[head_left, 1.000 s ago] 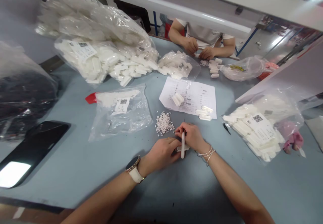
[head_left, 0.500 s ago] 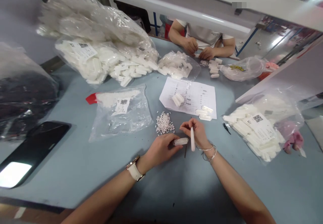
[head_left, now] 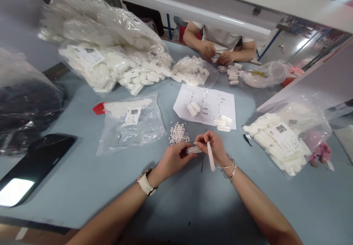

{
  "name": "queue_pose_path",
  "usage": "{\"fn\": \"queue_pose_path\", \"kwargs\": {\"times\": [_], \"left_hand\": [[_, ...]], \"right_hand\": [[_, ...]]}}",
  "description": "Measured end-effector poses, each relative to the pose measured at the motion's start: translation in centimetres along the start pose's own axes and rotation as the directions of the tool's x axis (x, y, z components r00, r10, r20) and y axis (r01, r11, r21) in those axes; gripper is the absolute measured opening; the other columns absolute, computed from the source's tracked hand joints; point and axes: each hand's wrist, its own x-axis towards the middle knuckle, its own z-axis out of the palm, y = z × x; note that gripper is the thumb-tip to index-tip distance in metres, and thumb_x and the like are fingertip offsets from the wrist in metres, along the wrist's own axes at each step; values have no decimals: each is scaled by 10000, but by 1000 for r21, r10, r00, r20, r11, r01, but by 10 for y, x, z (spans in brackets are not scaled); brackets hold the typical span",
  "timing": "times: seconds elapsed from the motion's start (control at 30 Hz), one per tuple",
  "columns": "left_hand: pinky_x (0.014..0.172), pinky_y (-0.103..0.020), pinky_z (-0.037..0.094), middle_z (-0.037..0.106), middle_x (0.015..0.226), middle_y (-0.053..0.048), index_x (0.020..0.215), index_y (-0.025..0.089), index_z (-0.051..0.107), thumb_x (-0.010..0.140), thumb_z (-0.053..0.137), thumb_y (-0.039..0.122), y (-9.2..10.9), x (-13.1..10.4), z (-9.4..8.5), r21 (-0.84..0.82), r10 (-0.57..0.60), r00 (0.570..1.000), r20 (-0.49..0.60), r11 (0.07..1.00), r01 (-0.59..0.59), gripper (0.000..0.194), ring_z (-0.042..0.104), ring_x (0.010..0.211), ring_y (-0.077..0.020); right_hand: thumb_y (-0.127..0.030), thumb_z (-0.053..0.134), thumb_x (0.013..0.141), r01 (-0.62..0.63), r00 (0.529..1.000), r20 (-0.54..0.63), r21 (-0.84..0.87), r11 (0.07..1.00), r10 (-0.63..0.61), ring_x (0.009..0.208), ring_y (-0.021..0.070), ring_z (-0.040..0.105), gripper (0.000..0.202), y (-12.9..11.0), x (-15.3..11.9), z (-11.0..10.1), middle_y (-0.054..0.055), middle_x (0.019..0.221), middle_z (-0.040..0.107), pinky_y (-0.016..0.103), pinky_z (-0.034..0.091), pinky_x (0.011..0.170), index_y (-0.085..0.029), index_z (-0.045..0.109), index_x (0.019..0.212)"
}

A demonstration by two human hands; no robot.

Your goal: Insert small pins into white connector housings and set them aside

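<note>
While the left hand point(head_left: 174, 159) pinches a small translucent part point(head_left: 193, 149) between thumb and fingers, just right of the white pellet pile point(head_left: 179, 134), the right hand point(head_left: 213, 148) curls closed around a white-handled tool point(head_left: 211, 158), fingertips right up at the part! On the far side, white pieces point(head_left: 193, 109) sit on a printed sheet point(head_left: 182, 99).

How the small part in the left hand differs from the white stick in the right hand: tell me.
The small part is short and blocky, while the white stick looks longer and slim. The small part's face looks uneven; the white stick looks smooth. The small part lies nearly level in the left hand, while the white stick slants steeply in the right hand. Both are pale and held in the hands.
</note>
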Motion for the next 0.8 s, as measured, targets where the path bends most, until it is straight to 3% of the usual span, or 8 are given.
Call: {"fn": "queue_pose_path", "kwargs": {"times": [0.23,0.43,0.8], "left_hand": [[491,-239,389,544,566,21,846,174,624,824,550,366,0,-2,2,100,103,993,-59,990,-97,207,454,494,-105],[507,-223,397,570,598,5,847,149,618,855,522,377,0,0,-1,164,157,985,-70,976,-144,248,496,525,-109],[514,-220,366,569,605,11,784,158,604,832,542,335,-3,0,1,218,134,990,-51,968,-120,193,489,530,-103]], "right_hand": [[-432,627,775,83,992,111,-151,985,-67,633,109,527,370,4,-2,-2,-7,714,590,252,454,603,-222,336,683],[-371,580,821,150,981,160,-296,943,-106,684,125,561,297,0,-6,0,11,759,611,281,477,663,-225,358,690],[-219,557,835,356,933,237,-498,791,-270,745,144,605,217,9,-6,-2,16,792,638,289,477,719,-222,403,682]]}}
